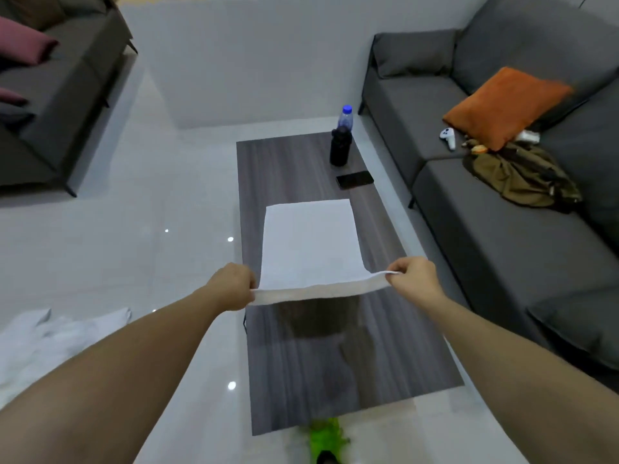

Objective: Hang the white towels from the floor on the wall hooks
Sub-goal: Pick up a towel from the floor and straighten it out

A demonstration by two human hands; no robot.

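Observation:
A white towel (310, 242) is stretched between my two hands above the dark wooden coffee table (301, 363). Its far part lies flat on the tabletop and its near edge is lifted. My left hand (234, 286) pinches the near left corner. My right hand (413, 276) pinches the near right corner. More white towels (50, 336) lie crumpled on the shiny floor at the lower left, partly behind my left forearm. No wall hooks are in view.
A black bottle (340, 147), a clear bottle with a blue cap (346, 117) and a dark phone (355, 179) sit at the table's far end. A grey sofa (485, 229) with an orange cushion (505, 105) flanks the right. Another sofa (50, 95) stands at left.

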